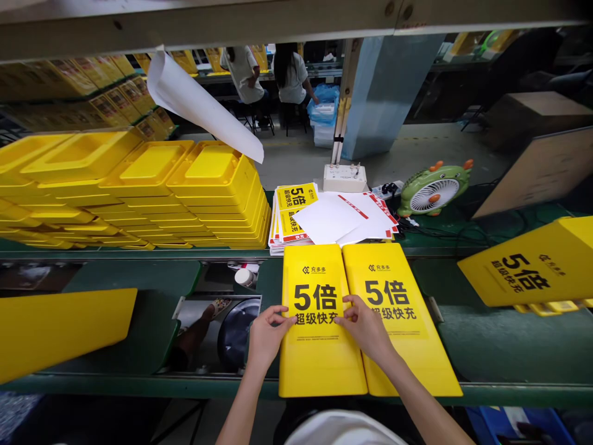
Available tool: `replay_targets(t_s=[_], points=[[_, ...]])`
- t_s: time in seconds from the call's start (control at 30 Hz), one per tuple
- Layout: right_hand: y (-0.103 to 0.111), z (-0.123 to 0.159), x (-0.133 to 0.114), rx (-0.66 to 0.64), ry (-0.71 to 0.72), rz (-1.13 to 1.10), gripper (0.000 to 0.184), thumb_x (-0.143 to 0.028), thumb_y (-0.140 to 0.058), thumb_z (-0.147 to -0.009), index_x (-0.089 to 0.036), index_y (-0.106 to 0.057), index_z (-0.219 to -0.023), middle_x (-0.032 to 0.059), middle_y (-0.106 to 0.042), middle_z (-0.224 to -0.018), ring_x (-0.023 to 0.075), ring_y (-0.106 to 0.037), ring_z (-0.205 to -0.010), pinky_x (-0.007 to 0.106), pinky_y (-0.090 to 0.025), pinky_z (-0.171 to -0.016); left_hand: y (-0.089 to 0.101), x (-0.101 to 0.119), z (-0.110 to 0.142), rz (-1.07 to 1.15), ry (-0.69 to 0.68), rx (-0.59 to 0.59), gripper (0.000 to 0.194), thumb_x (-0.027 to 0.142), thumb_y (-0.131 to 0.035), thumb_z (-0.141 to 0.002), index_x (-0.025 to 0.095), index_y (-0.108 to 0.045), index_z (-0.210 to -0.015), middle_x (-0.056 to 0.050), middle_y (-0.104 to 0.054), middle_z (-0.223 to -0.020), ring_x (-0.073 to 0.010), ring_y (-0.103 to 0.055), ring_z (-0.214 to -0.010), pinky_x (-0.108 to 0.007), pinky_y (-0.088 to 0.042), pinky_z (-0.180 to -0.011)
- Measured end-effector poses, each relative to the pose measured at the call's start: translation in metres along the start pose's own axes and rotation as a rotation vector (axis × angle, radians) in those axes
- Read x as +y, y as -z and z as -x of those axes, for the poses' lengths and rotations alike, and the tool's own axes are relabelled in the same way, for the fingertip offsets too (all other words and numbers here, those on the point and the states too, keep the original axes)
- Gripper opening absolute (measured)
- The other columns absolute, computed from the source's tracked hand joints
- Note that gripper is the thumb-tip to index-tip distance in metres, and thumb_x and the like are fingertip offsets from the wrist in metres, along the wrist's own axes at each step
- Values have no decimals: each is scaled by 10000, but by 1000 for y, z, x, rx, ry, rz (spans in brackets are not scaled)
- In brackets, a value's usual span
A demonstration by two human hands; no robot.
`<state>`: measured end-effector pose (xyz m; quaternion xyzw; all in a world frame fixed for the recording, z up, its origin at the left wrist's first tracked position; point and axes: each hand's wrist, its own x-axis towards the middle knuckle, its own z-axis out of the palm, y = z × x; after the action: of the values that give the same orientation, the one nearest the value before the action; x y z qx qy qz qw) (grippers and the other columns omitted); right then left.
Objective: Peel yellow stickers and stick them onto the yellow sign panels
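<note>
Two yellow casings with black Chinese print lie side by side on the bench: the left casing (322,371) and the right casing (412,364). My left hand (269,334) is at the left casing's left edge, thumb and forefinger pinched beside the print. My right hand (368,330) pinches at the other side, its wrist crossing the right casing. Between both hands lies a yellow printed sticker (317,296) on the left casing; its edges hardly show against the yellow. Behind lies a stack of printed sticker sheets (296,207) with white backing paper (328,219).
Stacked yellow trays (217,198) stand at the back left, a rolled white sheet (204,105) above them. A white control box (345,178) and green fan (435,188) are behind. Other yellow casings stand left (65,330) and right (532,266). Two people sit farther back.
</note>
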<state>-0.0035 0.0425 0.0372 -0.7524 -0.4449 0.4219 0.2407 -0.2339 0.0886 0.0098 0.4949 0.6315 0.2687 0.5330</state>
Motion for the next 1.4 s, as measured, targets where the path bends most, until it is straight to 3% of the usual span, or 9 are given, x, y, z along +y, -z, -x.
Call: replay_targets(t_s=[0.23,0.37,0.5,0.6,0.77,1.03,1.13,1.3,1.4], points=[[-14,7,25,186,195,102,303,-401,-609,-766,-223,-520,-994,14,-667,-777,216,-595,-866,357,-451,-774,5,-2,3,-83,-37,45,390,447,-718,-626,174,-649,-896,-81,-703,-750,-285,-636,-902,-340,-521,-726],[-20,19,42,309,406,339,344,-377,-497,-862,-232,-479,-1174,57,-625,-1154,235,-491,-1146,428,-375,-943,8,-2,14,-101,-58,37,397,447,-677,-681,187,-652,-980,-112,-685,-978,-296,-592,-1032,-369,-510,-828],[-14,27,46,326,358,479,567,-392,-406,-900,-213,-208,-1400,63,-388,-1421,226,-253,-1354,446,-344,-1019,-3,-1,43,-221,-94,230,570,436,-527,-820,208,-389,-1324,-141,-469,-1333,-296,-393,-1265,-463,-412,-988],[-7,28,51,299,311,514,550,-390,-372,-911,-216,-206,-1405,42,-357,-1441,200,-255,-1357,426,-347,-1048,-27,3,69,-456,-332,367,550,299,-422,-891,235,-217,-1398,-99,-270,-1465,-256,-217,-1359,-501,-290,-1079],[-3,27,65,356,498,639,484,-316,-414,-899,-215,-314,-1362,5,-425,-1400,193,-276,-1350,427,-299,-1090,-74,22,56,-970,-828,-150,539,285,-356,-912,262,-169,-1417,1,-289,-1464,-216,-196,-1367,-461,-257,-1112],[-6,27,63,414,552,707,435,-330,-451,-882,-221,-417,-1302,1,-417,-1406,223,-303,-1339,436,-330,-1064,-80,80,-103,-1049,-713,34,606,488,-247,-904,172,-193,-1418,-122,-144,-1497,-305,-32,-1384,-575,-78,-1108],[-4,27,64,391,514,675,447,-295,-419,-895,-220,-377,-1333,6,-422,-1403,217,-315,-1334,433,-337,-1064,-85,81,-85,-1056,-799,-82,690,558,-284,-871,157,-170,-1421,-103,-150,-1498,-298,-27,-1384,-537,-57,-1124],[0,27,71,382,494,641,482,-255,-375,-906,-206,-295,-1379,9,-420,-1403,207,-312,-1336,426,-353,-1055,-69,48,21,-956,-999,-662,841,639,-328,-822,146,-15,-1428,-88,-100,-1498,-267,-64,-1386,-450,-41,-1141],[1,27,72,367,513,649,471,-259,-380,-904,-220,-314,-1369,-9,-392,-1420,206,-288,-1347,428,-353,-1055,-51,48,20,-936,-1007,-818,750,588,-327,-855,201,-39,-1429,-36,-185,-1489,-214,-138,-1379,-388,-97,-1145]])
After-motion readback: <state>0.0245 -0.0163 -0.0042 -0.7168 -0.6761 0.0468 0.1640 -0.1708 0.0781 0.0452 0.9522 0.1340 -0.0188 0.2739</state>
